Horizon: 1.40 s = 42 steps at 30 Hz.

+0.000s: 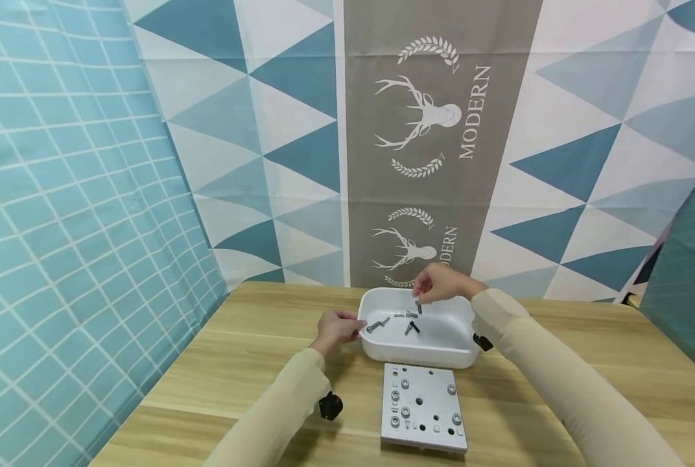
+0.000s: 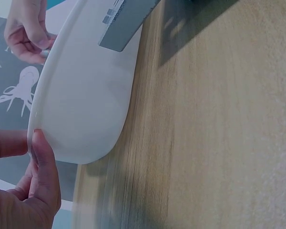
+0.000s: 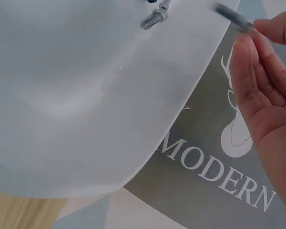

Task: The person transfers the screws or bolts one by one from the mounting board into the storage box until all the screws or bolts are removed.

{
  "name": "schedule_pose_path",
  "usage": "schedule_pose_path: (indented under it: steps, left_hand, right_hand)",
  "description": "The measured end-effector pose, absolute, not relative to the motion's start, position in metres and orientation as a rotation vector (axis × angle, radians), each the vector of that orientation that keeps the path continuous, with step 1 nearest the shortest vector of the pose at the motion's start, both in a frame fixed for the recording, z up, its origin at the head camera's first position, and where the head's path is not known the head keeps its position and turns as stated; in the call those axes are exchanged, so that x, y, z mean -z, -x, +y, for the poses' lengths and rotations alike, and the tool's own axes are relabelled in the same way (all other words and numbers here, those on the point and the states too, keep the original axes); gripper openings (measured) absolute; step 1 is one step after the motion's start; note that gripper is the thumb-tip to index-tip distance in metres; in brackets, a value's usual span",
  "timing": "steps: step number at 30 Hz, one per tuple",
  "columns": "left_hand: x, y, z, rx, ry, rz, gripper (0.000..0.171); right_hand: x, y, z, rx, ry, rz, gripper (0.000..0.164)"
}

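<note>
My left hand (image 1: 338, 329) pinches the left rim of a white plastic tub (image 1: 420, 355), thumb on one side of the wall and fingers on the other. Over the back of the tub, my right hand (image 1: 441, 283) pinches a metal bolt (image 1: 419, 307) between thumb and fingertips. In the right wrist view that bolt (image 3: 231, 16) looks blurred and points away from the fingers. Several more bolts (image 1: 378, 325) lie loose on the tub floor, some of them dark; one threaded bolt (image 3: 155, 19) shows clearly below the held one.
In front of the tub lies a silver metal plate (image 1: 420, 408) with drilled holes and several bolt heads set in it. All stand on a wood-grain table (image 1: 248, 363). A patterned cloth (image 1: 417, 181) hangs behind, and a blue checked cloth (image 1: 79, 227) at the left.
</note>
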<state>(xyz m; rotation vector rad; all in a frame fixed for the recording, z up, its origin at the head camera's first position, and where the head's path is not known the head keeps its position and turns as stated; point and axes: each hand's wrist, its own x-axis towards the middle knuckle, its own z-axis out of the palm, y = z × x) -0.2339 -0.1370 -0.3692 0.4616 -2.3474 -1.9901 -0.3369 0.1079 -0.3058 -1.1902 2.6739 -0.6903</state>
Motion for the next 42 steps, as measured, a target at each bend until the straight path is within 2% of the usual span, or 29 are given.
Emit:
schedule_pose_path:
  steps: [5,21,42]
  left_hand:
    - [0.370,0.233,-0.136,1.985,-0.470,-2.356,0.018]
    - [0.370,0.235,-0.136,2.046,-0.444,-2.312,0.018]
    - [0.370,0.237,-0.137,2.012,-0.460,-2.345,0.018]
  right_hand:
    - [0.309,0.336,0.111,0.702,1.175,2.711,0.017]
    - [0.319,0.321,0.122,0.719,1.218,2.647,0.011]
    - [0.315,0.282,0.117,0.729,1.346,2.559,0.013]
